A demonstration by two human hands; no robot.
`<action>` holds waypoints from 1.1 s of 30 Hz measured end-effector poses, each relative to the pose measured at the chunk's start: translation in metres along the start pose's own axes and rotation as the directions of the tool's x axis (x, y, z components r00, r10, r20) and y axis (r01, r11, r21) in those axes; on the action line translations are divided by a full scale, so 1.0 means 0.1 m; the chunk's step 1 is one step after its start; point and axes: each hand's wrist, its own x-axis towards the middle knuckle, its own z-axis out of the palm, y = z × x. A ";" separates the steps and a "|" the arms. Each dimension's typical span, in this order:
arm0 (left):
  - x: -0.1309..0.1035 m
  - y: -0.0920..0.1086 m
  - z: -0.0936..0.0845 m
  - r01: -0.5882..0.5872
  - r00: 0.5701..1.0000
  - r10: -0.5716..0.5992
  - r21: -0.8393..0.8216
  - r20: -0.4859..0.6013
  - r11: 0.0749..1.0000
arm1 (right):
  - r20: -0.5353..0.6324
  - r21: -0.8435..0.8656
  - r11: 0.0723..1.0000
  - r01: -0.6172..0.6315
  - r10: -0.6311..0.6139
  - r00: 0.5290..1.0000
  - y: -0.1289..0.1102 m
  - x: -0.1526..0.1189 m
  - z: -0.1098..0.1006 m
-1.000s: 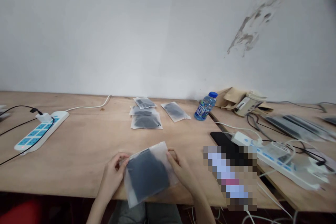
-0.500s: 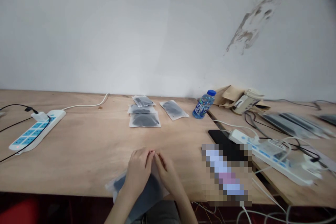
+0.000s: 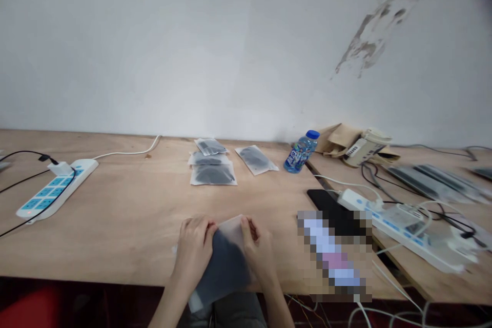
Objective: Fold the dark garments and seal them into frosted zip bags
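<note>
Between my hands is a frosted plastic bag (image 3: 226,261) with something dark inside, lying over the table's front edge and my lap. My left hand (image 3: 198,238) pinches its top edge on the left side. At the upper right corner, my right hand (image 3: 255,241) grips the same edge between thumb and fingers. The dark content cannot be made out. Farther back, several similar frosted bags lie on the table: an overlapping stack with its front bag (image 3: 213,173), and a separate bag (image 3: 255,159) to the right.
A blue-capped bottle (image 3: 302,152) stands behind a black phone (image 3: 326,205) and a pixelated patch. White power strips lie left (image 3: 57,189) and right (image 3: 400,230), with cables around them. A paper cup (image 3: 365,148) lies beside brown paper (image 3: 336,138). A wall rises behind the table (image 3: 115,215).
My hands have moved apart along the bag's top edge, the right one to the right. The bag now shows between them, its upper edge spread out.
</note>
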 end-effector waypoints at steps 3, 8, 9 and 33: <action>-0.02 -0.06 -0.07 0.000 1.000 0.001 0.049 -0.030 0.999 | -0.066 -0.004 1.000 -0.005 0.005 0.998 -0.03 0.05 -0.08; -0.05 -0.28 -0.20 0.045 0.995 -0.039 0.068 -0.090 0.997 | -0.150 -0.001 1.000 -0.028 0.027 0.988 0.04 0.17 -0.19; -0.05 -0.34 -0.22 0.066 0.993 -0.060 0.059 -0.101 0.996 | -0.164 0.004 0.999 -0.032 0.032 0.986 0.07 0.19 -0.21; 0.97 -0.46 0.14 -0.009 0.983 0.076 -0.365 0.168 0.931 | 0.677 -0.087 0.992 0.086 -0.004 0.736 -0.11 -0.46 -0.06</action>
